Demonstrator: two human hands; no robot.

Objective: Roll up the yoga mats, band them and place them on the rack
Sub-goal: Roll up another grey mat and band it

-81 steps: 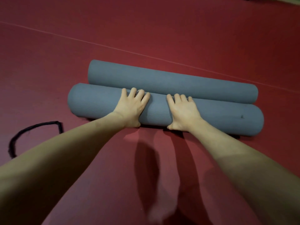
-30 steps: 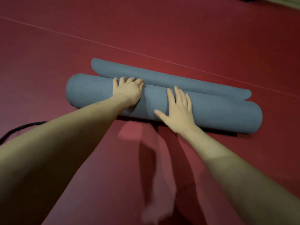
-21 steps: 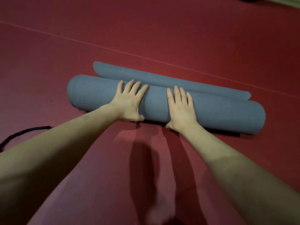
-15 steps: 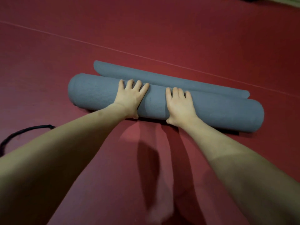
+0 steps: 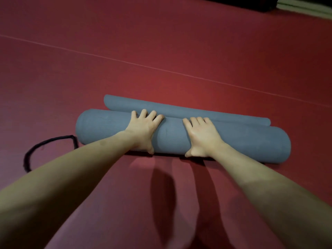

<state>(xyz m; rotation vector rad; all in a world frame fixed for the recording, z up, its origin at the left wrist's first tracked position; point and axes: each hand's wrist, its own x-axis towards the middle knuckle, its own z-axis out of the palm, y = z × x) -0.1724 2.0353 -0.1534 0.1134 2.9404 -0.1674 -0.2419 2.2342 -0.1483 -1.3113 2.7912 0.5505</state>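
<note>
I see the fingers (image 5: 143, 115) of my left hand (image 5: 143, 130) and right hand (image 5: 202, 134) straight, slightly spread, pressing flat on the yoga mat (image 5: 242, 141). It's grey-blue ribbed foam, a thick cylinder with a short flat tail behind, lying on the red floor (image 5: 161, 51). A black band (image 5: 36, 150) loops near its left end. No readable writing.

Grey-blue yoga mat (image 5: 233, 139), red floor (image 5: 161, 42), black band (image 5: 36, 150)

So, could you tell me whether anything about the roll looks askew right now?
Slightly: the loose flap beyond the blue mat roll sits offset left, sticking out past its left end and stopping short of its right end.
</note>
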